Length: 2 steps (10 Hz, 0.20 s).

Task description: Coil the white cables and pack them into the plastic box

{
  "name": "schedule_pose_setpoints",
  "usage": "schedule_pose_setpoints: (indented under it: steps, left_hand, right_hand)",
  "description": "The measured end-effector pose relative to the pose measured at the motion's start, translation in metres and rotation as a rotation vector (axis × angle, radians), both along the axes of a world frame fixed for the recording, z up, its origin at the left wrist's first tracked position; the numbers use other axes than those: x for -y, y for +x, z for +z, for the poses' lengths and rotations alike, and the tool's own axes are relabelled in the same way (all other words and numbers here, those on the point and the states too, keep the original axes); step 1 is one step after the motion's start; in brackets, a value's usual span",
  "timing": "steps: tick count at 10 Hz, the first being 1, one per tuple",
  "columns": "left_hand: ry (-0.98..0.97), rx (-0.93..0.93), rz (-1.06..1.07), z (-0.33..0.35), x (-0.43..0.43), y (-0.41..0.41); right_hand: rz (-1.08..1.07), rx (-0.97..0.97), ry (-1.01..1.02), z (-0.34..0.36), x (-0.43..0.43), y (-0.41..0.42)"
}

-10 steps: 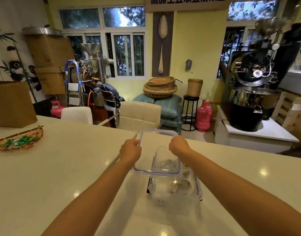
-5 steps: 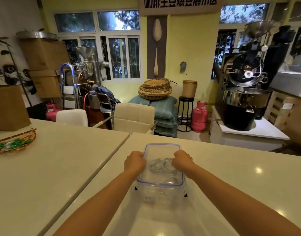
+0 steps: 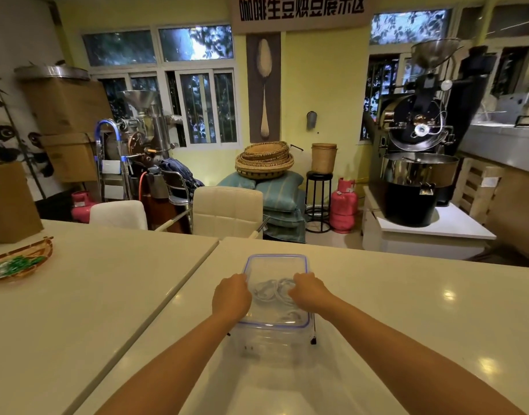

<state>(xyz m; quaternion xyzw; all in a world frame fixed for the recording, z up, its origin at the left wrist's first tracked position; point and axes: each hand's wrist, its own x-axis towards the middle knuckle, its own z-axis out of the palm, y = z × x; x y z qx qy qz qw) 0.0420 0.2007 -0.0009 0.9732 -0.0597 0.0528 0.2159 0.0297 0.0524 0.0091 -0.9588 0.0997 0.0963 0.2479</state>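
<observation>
Two hands: my left hand [image 3: 231,296] and right hand [image 3: 309,292] are both on the lid [image 3: 276,263], one at each long side.
Left hand: knuckles up, fingers curled down over the lid's left edge, gripping it.
Right hand: same posture on the right edge, fingers curled round the rim.
Lid: clear with a blue rim, lying flat on top of the plastic box [image 3: 272,347]. I cannot tell whether it is snapped on.
Plastic box: clear, standing on the pale tabletop [image 3: 406,310] straight in front of me, just right of the seam between two slabs.
White cables [image 3: 272,290]: coiled inside the box, seen through the lid between my hands.
Far left: wicker tray [image 3: 32,253] with green pieces in it, and a brown cardboard box [image 3: 8,202] behind it.
Across the tabletop: two cream chairs [image 3: 227,211].
</observation>
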Motion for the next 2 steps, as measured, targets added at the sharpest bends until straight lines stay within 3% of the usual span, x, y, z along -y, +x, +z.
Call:
schedule_pose_setpoints:
  steps: [2]
  left_hand:
    - [0.200, -0.020, -0.057, 0.0001, 0.0034, 0.0057]
  right_hand:
    - [0.052, 0.038, 0.035, 0.0043, 0.0066, -0.0116]
